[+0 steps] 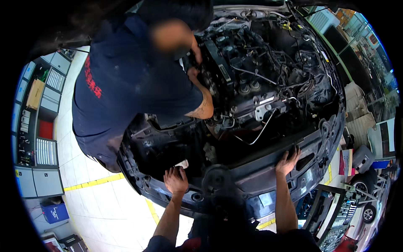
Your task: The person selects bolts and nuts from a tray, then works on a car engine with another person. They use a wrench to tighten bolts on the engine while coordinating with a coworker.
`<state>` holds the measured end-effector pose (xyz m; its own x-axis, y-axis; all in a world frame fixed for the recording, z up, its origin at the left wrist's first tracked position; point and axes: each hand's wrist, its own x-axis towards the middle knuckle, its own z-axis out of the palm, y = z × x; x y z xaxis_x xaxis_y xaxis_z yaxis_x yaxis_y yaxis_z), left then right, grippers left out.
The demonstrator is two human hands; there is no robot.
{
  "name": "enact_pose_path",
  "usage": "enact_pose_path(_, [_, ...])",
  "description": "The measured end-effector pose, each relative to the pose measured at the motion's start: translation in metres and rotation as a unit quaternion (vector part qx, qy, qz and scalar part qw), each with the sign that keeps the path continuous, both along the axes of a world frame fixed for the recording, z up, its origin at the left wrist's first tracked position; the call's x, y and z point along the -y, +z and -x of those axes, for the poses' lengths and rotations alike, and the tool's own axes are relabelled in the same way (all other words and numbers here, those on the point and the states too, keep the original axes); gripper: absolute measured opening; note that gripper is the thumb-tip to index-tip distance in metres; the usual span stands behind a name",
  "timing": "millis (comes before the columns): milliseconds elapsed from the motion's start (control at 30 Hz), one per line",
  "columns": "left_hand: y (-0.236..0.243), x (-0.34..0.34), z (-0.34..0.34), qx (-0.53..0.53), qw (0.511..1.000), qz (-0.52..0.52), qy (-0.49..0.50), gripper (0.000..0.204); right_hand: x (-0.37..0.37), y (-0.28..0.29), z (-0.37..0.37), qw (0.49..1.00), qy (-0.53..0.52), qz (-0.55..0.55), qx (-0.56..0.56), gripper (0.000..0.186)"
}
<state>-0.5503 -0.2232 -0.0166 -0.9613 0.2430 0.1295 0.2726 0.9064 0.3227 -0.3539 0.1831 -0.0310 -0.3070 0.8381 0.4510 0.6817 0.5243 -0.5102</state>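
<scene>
My left hand [176, 180] rests on the front crossmember [247, 168] of a car, left of the middle, with its fingers bent over the inner edge and apart. Just beyond its fingertips is a small pale piece [181, 164] that I cannot make out. Farther right on the same crossmember lies my right hand [288, 161], fingers spread, holding nothing. Ahead of both hands is the uncovered engine [247, 84], with dark hoses and cables around it. A thin metal rod [262, 131] slants down from its near side.
At the left a co-worker in a dark shirt [130, 75] leans over the engine bay, both arms reaching in beside the engine. Grey cabinets [46, 182] and a blue box [55, 213] stand far left. To the right are a tool board [342, 218] and loose tyres [369, 213].
</scene>
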Motion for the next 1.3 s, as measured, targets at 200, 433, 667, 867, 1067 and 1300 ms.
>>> enact_pose_path(200, [0.003, -0.002, 0.003, -0.011, 1.000, -0.022, -0.001, 0.031, 0.025, 0.054, 0.034, 0.998, 0.053, -0.010, -0.011, 0.039])
enact_pose_path(433, [0.007, 0.007, 0.003, 0.010, 0.999, -0.030, -0.016, 0.028, 0.073, 0.133, 0.298, 0.862, 0.467, -0.122, 0.151, 0.012])
enact_pose_path(667, [0.003, 0.000, 0.005, 0.025, 0.998, -0.044, -0.021, 0.027, 0.019, 0.077, 0.486, 0.680, 0.468, -0.257, 0.502, 0.023])
enact_pose_path(867, [-0.002, 0.002, 0.005, 0.031, 0.997, -0.062, -0.017, 0.023, 0.003, 0.021, 0.535, 0.600, 0.463, -0.225, 0.613, 0.028])
enact_pose_path(1067, [0.003, -0.003, 0.020, -0.052, 0.993, -0.100, -0.040, 0.021, -0.004, -0.009, 0.544, 0.565, 0.466, -0.297, 0.613, 0.035])
enact_pose_path(1300, [0.008, 0.000, 0.012, 0.026, 0.998, -0.049, -0.019, 0.022, 0.008, 0.001, 0.542, 0.557, 0.533, -0.296, 0.564, 0.021])
